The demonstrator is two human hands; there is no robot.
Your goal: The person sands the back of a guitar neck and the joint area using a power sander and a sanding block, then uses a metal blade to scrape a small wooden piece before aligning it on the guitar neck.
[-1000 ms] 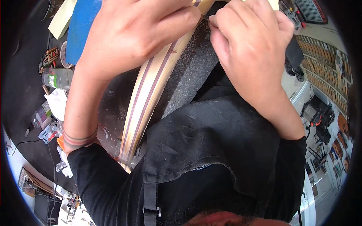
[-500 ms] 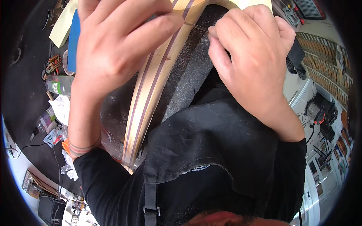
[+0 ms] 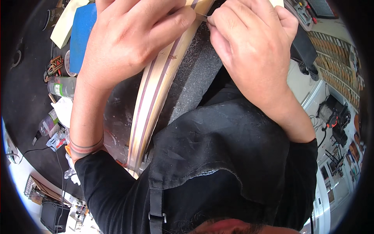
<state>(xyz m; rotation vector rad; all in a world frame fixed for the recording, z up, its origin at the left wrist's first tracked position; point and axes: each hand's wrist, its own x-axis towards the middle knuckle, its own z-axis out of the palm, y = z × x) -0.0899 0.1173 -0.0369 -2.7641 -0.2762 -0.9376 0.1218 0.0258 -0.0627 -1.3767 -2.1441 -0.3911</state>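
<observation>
A long, tapering wooden neck [image 3: 157, 84], pale with two dark lengthwise stripes, runs from the top middle down toward my lap. Above its upper part, my left hand [image 3: 134, 37] has its fingers curled and partly cut off by the top edge. Across the wood from it, my right hand [image 3: 253, 50] is closed in a pinch. Between the two hands spans a thin metal blade [image 3: 201, 16], seen nearly edge-on and gripped at either end. Most of it is hidden by my fingers. A small brownish mark lies on the neck's surface below my hands.
A grey gritty strip [image 3: 191, 85] lies along the neck's right side. Left on the dark table are a blue sheet [image 3: 82, 37], a yellow block [image 3: 68, 25], plastic bottles [image 3: 61, 86], crumpled white paper [image 3: 62, 111] and cables. Wall racks [image 3: 335, 66] stand at far right.
Both hands have shifted up along the neck with the blade between them. The right hand has also come slightly left and the left hand slightly right, baring more of the blue sheet.
</observation>
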